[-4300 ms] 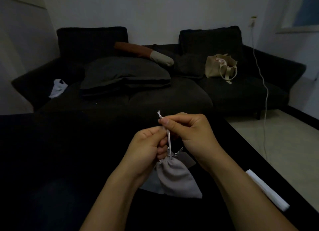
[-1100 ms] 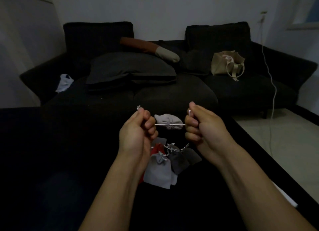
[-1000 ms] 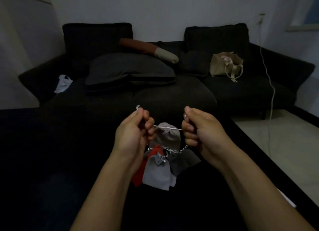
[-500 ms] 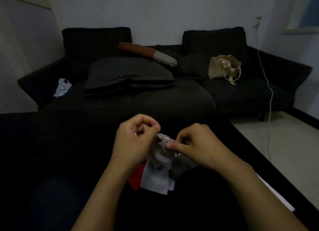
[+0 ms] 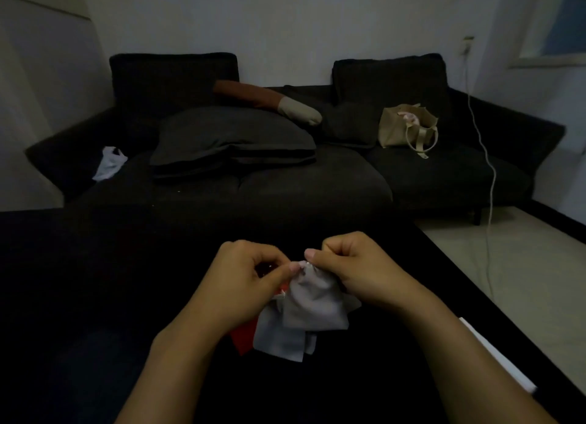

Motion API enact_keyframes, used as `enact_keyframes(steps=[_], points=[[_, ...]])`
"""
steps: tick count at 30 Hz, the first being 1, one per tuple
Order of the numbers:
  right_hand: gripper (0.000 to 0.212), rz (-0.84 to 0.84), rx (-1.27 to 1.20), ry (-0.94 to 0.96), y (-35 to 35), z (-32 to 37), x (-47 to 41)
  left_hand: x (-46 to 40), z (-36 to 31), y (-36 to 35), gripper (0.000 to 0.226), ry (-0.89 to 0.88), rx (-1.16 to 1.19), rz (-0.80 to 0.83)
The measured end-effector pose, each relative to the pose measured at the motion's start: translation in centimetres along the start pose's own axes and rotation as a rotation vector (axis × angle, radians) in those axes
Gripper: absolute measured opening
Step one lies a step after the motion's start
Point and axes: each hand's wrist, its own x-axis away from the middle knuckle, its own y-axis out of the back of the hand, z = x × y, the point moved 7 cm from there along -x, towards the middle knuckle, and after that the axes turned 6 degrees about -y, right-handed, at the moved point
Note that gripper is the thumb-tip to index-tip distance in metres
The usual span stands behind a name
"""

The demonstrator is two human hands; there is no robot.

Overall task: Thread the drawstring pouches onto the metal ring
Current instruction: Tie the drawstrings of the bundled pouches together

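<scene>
Both hands meet over the dark surface (image 5: 95, 297). Left hand (image 5: 250, 281) and right hand (image 5: 358, 271) each pinch the gathered neck of a grey drawstring pouch (image 5: 312, 306), fingers curled. More pouches bunched under it: another grey pouch (image 5: 279, 338), red pouch (image 5: 242, 338) at left. Metal ring not discernible. White strip (image 5: 494, 357) at the surface's right edge. Behind: dark sofa (image 5: 444, 176), beige tote bag (image 5: 406, 127), white cable (image 5: 488, 182).

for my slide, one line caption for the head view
Both hands, left and right, pinch the neck of a grey pouch above a bunch of grey and red pouches.
</scene>
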Motion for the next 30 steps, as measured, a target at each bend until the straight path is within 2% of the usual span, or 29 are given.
enact_keyframes(steps=[2,4,5,7,9,11,14,17,22,25,30], points=[[0.044,-0.011,0.086,0.014,0.0,-0.1,0.0,-0.3,0.6,0.0,0.016,0.027,0.011,-0.031],[0.041,-0.006,0.129,0.003,-0.3,0.1,0.0,-0.5,1.2,0.0,0.023,0.147,0.149,-0.090],[0.041,-0.004,0.139,0.002,-0.4,0.2,0.1,-0.5,1.3,-0.3,0.024,0.238,0.280,-0.123],[0.041,-0.028,0.175,0.043,-0.6,0.8,0.2,-0.3,1.5,-1.9,0.022,0.446,0.685,-0.146],[0.038,-0.079,0.240,0.092,-0.5,1.3,0.3,0.2,1.1,-3.4,0.029,0.587,1.021,-0.162],[0.037,-0.109,0.283,0.098,-0.2,1.3,0.3,0.4,1.0,-3.9,0.027,0.611,1.097,-0.176],[0.037,-0.161,0.289,0.132,0.3,1.3,0.2,0.2,1.2,-3.2,0.024,0.539,1.030,-0.242],[0.035,-0.245,0.315,0.201,1.0,1.6,0.1,0.0,1.2,-1.9,0.026,0.418,0.834,-0.273],[0.028,-0.229,0.343,0.235,0.7,1.8,0.2,-0.2,1.1,-0.9,0.017,0.285,0.647,-0.317],[0.032,-0.227,0.438,0.281,0.5,2.3,0.5,-0.4,1.2,-0.8,0.013,0.228,0.603,-0.269],[0.032,-0.144,0.500,0.173,-0.4,1.7,0.3,-0.5,0.6,-0.5,0.013,0.018,0.127,-0.196]])
